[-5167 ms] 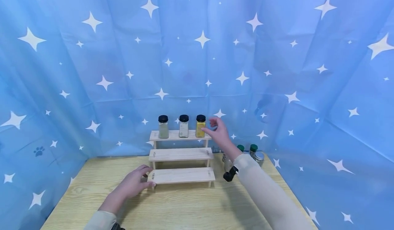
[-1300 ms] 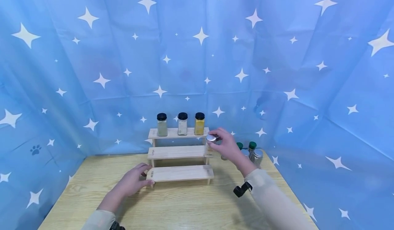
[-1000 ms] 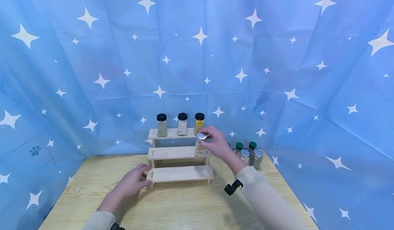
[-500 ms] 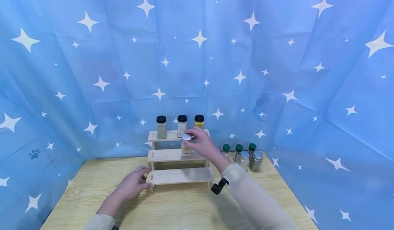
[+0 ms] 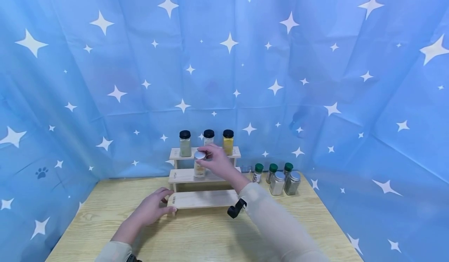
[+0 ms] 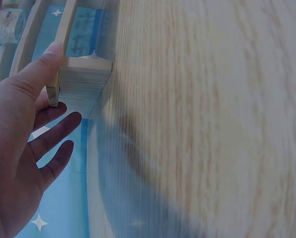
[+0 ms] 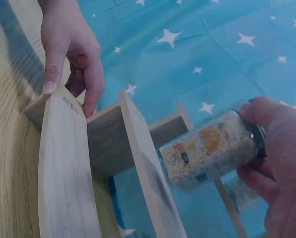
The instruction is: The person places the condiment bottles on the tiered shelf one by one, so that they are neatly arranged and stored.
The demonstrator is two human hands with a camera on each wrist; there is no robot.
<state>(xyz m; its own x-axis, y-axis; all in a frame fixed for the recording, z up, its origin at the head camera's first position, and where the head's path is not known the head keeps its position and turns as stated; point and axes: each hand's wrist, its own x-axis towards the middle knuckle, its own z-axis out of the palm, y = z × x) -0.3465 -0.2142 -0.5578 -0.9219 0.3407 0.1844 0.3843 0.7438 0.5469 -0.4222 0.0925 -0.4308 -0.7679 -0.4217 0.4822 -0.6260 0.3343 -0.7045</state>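
Likely shelving silver-lidded spice jar (image 5: 199,168), middle tier (image 5: 184,176).
Pinching with right hand (image 5: 218,162), bottom tier (image 5: 205,199) with left hand (image 5: 151,208); next, probably seat, release.

1. From my remote seat, I read this place as a small curtained booth (image 5: 389,59), set up like a recording corner.
2. Blue cloth (image 5: 210,86) printed with white stars hangs behind the table and along both sides, its fold creases showing.
3. The table (image 5: 196,238) has a pale wood-grain top.
4. A tiered wooden rack (image 5: 203,199) and spice jars (image 5: 277,184) lend a kitchen touch.
5. The black piece (image 5: 233,212) at the right cuff (image 5: 250,195) may be a camera mount; it shows too small for me to tell.
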